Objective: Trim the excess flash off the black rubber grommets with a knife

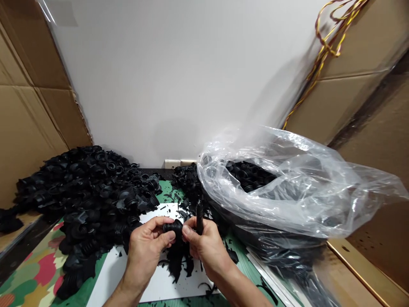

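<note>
The green bench (166,187) carries a heap of black ribbed pieces (99,187) at left, overlapping a patterned sheet (44,273); a white sheet (110,275) strewn with black scraps (174,264) mid-bench; and a clear plastic bag (306,213) of black pieces at right.

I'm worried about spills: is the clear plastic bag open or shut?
Open: the plastic bag gapes, with black parts visible inside.

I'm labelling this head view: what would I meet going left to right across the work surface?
Heap of black parts, left hand, black ribbed part, right hand, clear plastic bag.
</note>
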### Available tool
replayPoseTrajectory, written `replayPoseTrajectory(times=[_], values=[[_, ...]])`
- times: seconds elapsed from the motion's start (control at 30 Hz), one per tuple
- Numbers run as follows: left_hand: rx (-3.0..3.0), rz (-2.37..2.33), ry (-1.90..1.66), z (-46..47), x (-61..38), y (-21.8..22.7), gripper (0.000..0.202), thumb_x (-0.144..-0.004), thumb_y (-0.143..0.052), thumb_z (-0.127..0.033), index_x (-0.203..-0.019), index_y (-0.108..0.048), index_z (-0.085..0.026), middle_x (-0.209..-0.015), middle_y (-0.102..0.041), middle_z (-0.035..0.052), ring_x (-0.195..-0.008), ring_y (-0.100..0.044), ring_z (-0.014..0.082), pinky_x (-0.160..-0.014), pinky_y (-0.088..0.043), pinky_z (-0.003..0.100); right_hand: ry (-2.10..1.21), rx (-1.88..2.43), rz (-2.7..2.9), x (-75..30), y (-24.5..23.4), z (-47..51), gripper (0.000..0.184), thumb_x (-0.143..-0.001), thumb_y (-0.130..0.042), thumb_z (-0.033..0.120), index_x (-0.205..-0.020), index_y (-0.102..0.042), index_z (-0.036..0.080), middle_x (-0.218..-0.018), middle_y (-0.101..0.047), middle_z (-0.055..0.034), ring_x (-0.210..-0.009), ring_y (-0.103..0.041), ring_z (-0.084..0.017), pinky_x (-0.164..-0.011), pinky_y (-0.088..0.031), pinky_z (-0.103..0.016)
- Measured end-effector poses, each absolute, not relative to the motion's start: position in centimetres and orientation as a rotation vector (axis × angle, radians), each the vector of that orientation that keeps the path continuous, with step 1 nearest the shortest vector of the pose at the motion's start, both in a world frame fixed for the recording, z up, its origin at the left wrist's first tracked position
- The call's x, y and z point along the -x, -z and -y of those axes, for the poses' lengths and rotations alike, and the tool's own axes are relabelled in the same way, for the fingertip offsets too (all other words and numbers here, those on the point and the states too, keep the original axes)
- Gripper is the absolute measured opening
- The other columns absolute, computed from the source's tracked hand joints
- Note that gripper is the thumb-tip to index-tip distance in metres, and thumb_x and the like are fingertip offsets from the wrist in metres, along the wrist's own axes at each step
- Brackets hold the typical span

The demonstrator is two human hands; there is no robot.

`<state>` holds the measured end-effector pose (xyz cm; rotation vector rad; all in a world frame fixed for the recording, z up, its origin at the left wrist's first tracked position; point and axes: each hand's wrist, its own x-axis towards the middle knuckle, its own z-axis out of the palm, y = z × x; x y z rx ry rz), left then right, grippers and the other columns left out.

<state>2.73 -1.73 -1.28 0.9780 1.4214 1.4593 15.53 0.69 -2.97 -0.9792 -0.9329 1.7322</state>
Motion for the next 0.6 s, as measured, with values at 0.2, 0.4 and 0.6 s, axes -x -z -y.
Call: replayPoseTrajectory(times=[0.2, 0.4, 0.6], values=[[-0.976, -1.484, -1.429, 1.8, -2.7, 1.4, 0.017, -0.048, -0.073, -0.026, -0.062, -0.069, -0.017, -0.041, -0.055, -0.0043, -0.041, -0.05, 0.0119, -0.042, -0.043, 0.024, -1.592, 1.005, 1.095, -16.3, 2.5, -0.9, 0.035, -0.06, -0.075, 0.044, -0.062, -0.057, 0.015, -0.049, -0.044, 0.0066, -0.038, -0.031, -0.004, -0.037, -0.023, -0.02], [-1.106, -1.567, -1.421, 1.9, -2.5, 1.7, 0.016, -0.052, -0.072, -0.025, -0.066, -0.07, -0.018, -0.047, -0.055, -0.004, -0.045, -0.048, 0.0122, -0.043, -0.04, 0.024, -1.27, 0.904, 1.151, -18.6, 1.9, -1.7, 0.041, -0.078, -0.059, 0.057, -0.083, -0.067, 0.017, -0.073, -0.059, -0.002, -0.067, -0.053, -0.015, -0.063, -0.042, -0.026], [-1.332, -1.637, -1.451, 2.2, -2.4, 2.0, 0.01, -0.057, -0.07, -0.023, -0.066, -0.072, -0.021, -0.062, -0.06, -0.0019, -0.052, -0.05, 0.0134, -0.049, -0.042, 0.024, -1.34, 0.731, 1.211, -18.6, 1.8, -1.2, 0.047, -0.08, -0.051, 0.063, -0.088, -0.061, 0.018, -0.058, -0.052, 0.0025, -0.051, -0.05, -0.013, -0.053, -0.043, -0.027]])
